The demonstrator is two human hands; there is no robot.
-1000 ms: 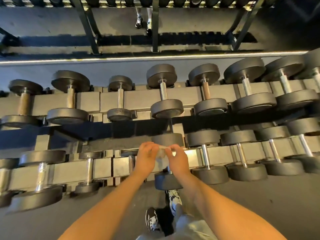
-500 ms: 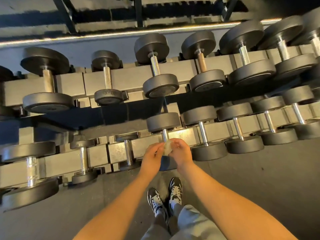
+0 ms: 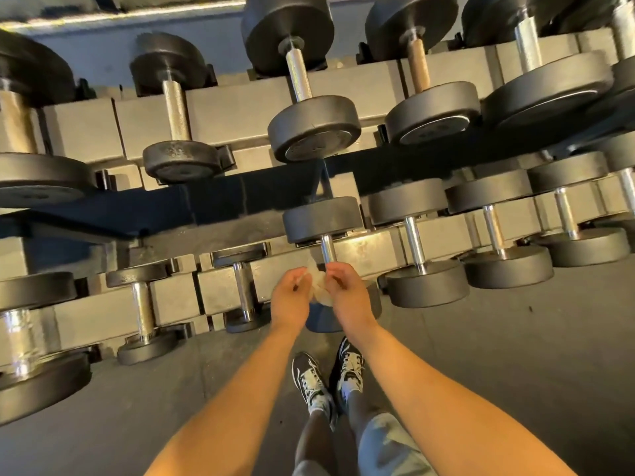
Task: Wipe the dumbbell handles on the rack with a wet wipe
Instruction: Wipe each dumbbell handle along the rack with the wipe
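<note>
Head camera looks down at a big grey metal rack (image 3: pixel 226 108) with two rows of dumbbells. The left hand (image 3: pixel 291 298) and the right hand (image 3: pixel 347 294) are close together, and the grip of each one pinches a small crumpled white wet wipe (image 3: pixel 318 286) between them. The wipe sits just in front of the shiny silver handle (image 3: pixel 328 249) of a black round-ended dumbbell (image 3: pixel 321 218) in the lower row. I cannot tell if the wipe touches the handle yet. It looks like the person is getting the wipe ready, maybe opening it or folding it. Next, the wipe should go round that handle, and a hand should rub it up and down the bar. Both rows hold other handles (image 3: pixel 414 247) to wipe after that.
</note>
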